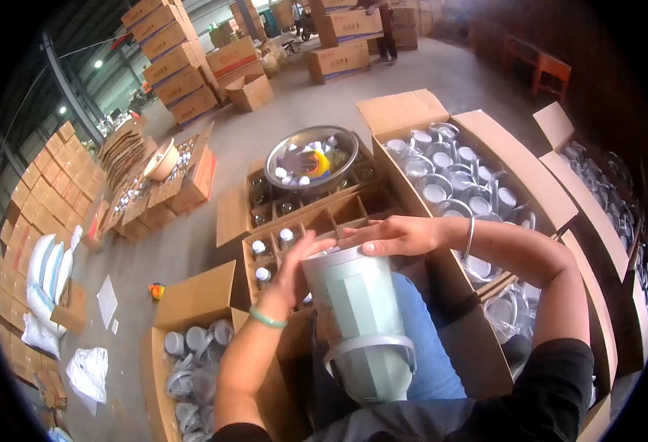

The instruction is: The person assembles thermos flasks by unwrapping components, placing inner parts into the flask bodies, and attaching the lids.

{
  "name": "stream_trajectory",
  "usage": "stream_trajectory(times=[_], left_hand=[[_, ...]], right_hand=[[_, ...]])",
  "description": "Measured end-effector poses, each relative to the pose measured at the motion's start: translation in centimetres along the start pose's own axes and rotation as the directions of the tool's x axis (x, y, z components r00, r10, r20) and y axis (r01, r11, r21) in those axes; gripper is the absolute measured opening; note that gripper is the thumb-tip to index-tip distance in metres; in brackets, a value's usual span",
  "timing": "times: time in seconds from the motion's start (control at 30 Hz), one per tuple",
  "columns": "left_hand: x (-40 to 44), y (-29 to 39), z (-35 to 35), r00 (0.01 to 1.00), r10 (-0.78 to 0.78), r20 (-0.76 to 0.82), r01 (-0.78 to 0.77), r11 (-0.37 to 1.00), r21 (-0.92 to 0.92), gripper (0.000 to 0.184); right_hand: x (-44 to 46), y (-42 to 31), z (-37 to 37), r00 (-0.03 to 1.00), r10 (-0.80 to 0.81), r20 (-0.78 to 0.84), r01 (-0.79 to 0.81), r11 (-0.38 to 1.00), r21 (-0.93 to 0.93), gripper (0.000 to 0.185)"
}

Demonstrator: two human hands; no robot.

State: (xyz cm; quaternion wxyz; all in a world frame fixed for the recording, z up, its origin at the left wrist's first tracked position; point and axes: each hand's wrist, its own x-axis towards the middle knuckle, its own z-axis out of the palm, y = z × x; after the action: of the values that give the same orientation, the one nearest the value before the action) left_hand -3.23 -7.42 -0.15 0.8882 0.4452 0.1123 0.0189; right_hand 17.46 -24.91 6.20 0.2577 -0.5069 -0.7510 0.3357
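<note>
The grey floor (269, 121) bears open cardboard boxes (195, 296), stacked cartons (180, 81), a crumpled white bag (88, 374) and a white sheet (107, 300).

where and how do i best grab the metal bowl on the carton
I'd grip the rim of the metal bowl at opposite sides, two-handed, from above: it is round and wide, with an exposed edge, and loose items fill its middle.

L hand (294, 267) angled up, R hand (396, 236) flat, R elbow (568, 267) bent
</note>
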Motion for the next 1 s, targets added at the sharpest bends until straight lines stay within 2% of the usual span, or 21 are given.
stream_trajectory(times=[0.03, 0.07, 0.1, 0.13, 0.17, 0.23, 0.27, 0.3, 0.37, 0.4, 0.43, 0.47, 0.53, 0.63, 0.7, 0.77, 0.8, 0.9, 0.97, 1.0], left_hand=[[0.4, -0.8, -0.6, 1.000, -0.010, 0.021, 0.007, 0.992, 0.124, 0.071], [-0.9, -0.7, -0.1, 0.943, 0.225, 0.244, -0.309, 0.863, 0.400, 0.064], [-1.0, -0.5, 0.6, 0.943, 0.225, 0.244, -0.310, 0.860, 0.405, 0.064], [-0.9, -0.3, 1.5, 0.957, 0.197, 0.214, -0.272, 0.869, 0.414, 0.064], [-0.8, -0.3, 2.0, 0.969, 0.169, 0.182, -0.231, 0.880, 0.416, 0.063], [-0.5, -1.0, 0.5, 0.961, 0.186, 0.203, -0.268, 0.798, 0.540, 0.061], [-0.3, -0.8, 0.4, 0.945, 0.150, 0.291, -0.266, 0.870, 0.415, 0.060], [-0.7, -0.8, 1.0, 0.937, 0.170, 0.306, -0.285, 0.877, 0.387, 0.058], [-1.3, -0.8, 2.2, 0.919, 0.209, 0.335, -0.323, 0.887, 0.330, 0.056], [-1.6, -1.0, 2.8, 0.954, 0.213, 0.213, -0.261, 0.936, 0.236, 0.056], [-1.9, -1.0, 3.3, 0.976, 0.199, 0.087, -0.209, 0.969, 0.132, 0.056], [-2.6, -0.6, 4.7, 0.974, 0.225, 0.009, -0.222, 0.955, 0.197, 0.052], [-3.8, -0.1, 5.5, 0.974, 0.226, 0.027, -0.227, 0.955, 0.192, 0.049], [-5.7, 0.2, 7.6, 0.960, 0.268, 0.079, -0.280, 0.924, 0.260, 0.042], [-6.7, -0.1, 8.4, 0.946, 0.314, 0.076, -0.323, 0.917, 0.234, 0.042], [-7.8, 0.3, 9.3, 0.934, 0.355, 0.045, -0.352, 0.889, 0.293, 0.042], [-8.1, 0.8, 9.9, 0.923, 0.374, 0.093, -0.379, 0.837, 0.395, 0.042], [-10.3, 0.6, 13.8, 0.893, 0.423, 0.151, -0.443, 0.772, 0.456, 0.044], [-11.1, 0.4, 14.8, 0.907, 0.405, 0.113, -0.414, 0.811, 0.413, 0.048], [-11.3, 0.3, 15.0, 0.912, 0.398, 0.103, -0.405, 0.825, 0.394, 0.049]], right_hand=[[0.2, 0.8, 0.7, 0.998, -0.043, -0.045, 0.043, 0.999, -0.015, 0.056], [0.4, -1.4, 0.9, 0.999, 0.028, -0.038, -0.030, 0.999, -0.043, 0.054], [0.8, -3.9, 0.9, 0.994, 0.098, -0.041, -0.101, 0.992, -0.079, 0.053], [1.0, -4.6, 1.4, 0.993, -0.027, -0.118, 0.010, 0.990, -0.143, 0.052], [1.5, -5.2, 1.4, 0.992, -0.026, -0.123, 0.009, 0.990, -0.143, 0.052], [2.3, -6.3, 1.1, 0.984, 0.176, -0.041, -0.180, 0.955, -0.235, 0.052], [2.4, -5.8, 0.8, 0.986, 0.162, -0.047, -0.168, 0.966, -0.196, 0.052], [2.9, -6.3, -1.0, 0.959, 0.277, 0.055, -0.263, 0.948, -0.181, 0.049], [3.5, -3.1, -2.2, 0.992, 0.031, 0.125, -0.036, 0.998, 0.041, 0.048], [4.0, -3.5, -2.7, 0.976, 0.009, 0.218, 0.000, 0.999, -0.042, 0.042], [4.3, -4.0, -2.9, 0.976, 0.007, 0.216, 0.004, 0.999, -0.047, 0.042], [4.7, -5.3, -3.1, 0.971, 0.014, 0.237, 0.022, 0.989, -0.148, 0.042], [5.1, -8.2, -3.0, 0.960, 0.035, 0.278, 0.063, 0.940, -0.335, 0.045], [4.3, -12.4, -1.7, 0.961, 0.112, 0.253, 0.001, 0.913, -0.408, 0.036], [3.5, -13.4, -0.9, 0.968, 0.084, 0.237, 0.030, 0.898, -0.440, 0.036], [3.0, -12.8, -0.2, 0.974, -0.094, 0.208, 0.186, 0.855, -0.485, 0.034], [2.5, -13.9, -0.2, 0.975, -0.060, 0.214, 0.154, 0.877, -0.455, 0.032], [1.0, -16.7, 0.0, 0.956, -0.054, 0.289, 0.190, 0.863, -0.468, 0.031], [-0.5, -17.9, 1.5, 0.963, -0.067, 0.263, 0.187, 0.864, -0.467, 0.032], [-1.0, -18.5, 2.3, 0.986, -0.036, 0.163, 0.121, 0.829, -0.546, 0.033]])
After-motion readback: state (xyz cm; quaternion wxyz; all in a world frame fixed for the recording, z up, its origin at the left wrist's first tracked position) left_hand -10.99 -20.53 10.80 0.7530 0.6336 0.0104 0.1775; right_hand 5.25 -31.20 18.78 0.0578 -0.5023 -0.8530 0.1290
